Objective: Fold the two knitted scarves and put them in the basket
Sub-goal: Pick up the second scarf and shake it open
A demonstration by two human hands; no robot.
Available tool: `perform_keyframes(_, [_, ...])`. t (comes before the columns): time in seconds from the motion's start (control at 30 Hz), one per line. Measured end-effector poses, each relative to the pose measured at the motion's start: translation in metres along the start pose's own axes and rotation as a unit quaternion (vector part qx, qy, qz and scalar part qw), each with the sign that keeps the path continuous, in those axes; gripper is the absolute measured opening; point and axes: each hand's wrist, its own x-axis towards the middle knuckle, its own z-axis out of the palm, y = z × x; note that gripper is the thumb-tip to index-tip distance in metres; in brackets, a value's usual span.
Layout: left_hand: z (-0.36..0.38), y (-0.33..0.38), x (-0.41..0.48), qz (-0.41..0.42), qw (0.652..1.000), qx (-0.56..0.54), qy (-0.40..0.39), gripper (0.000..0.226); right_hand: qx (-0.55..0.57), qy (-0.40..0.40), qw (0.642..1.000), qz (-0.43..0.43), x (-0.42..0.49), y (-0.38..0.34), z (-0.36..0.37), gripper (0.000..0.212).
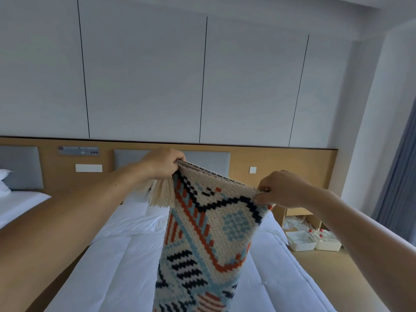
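Up at mid-frame, the left hand (162, 165) and right hand (280, 189) each pinch a top corner of the patterned scarf (209, 233), which hangs over the white bed (121, 262).

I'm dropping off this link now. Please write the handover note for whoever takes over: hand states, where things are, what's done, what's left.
Left hand: grips the top left corner of the cream knitted scarf with navy, orange and light-blue pattern, beside its fringe.
Right hand: pinches the top right corner.
The scarf hangs over the white bed.
Done: the top edge shows stacked layers, so it is probably folded once.
Left: finish this fold, fold the second scarf, put both in the basket; neither is in view.
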Motion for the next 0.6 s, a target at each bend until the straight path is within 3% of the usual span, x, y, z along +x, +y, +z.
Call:
perform_keyframes(0.17, [0.001,-0.005,0.005,0.008,1.0,-0.014,-0.001,0.027,0.124,0.052,0.991,0.019,-0.008,0.003,-0.001,0.03])
perform_keyframes(0.3, [0.003,-0.002,0.01,0.031,0.999,-0.032,0.011,0.025,0.276,0.06,0.956,0.079,-0.017,0.005,0.001,0.022])
perform_keyframes(0.4, [0.014,0.006,0.016,0.042,0.999,-0.024,0.014,0.022,0.271,0.125,0.947,0.114,-0.026,0.011,0.005,0.019])
perform_keyframes(0.5, [0.033,0.022,0.024,0.058,0.998,-0.001,-0.019,0.021,0.248,0.142,0.945,0.157,-0.038,0.02,0.011,0.021])
perform_keyframes(0.6, [0.051,0.049,0.04,0.086,0.996,-0.004,-0.009,0.02,0.288,0.186,0.915,0.213,-0.057,0.038,0.011,0.022])
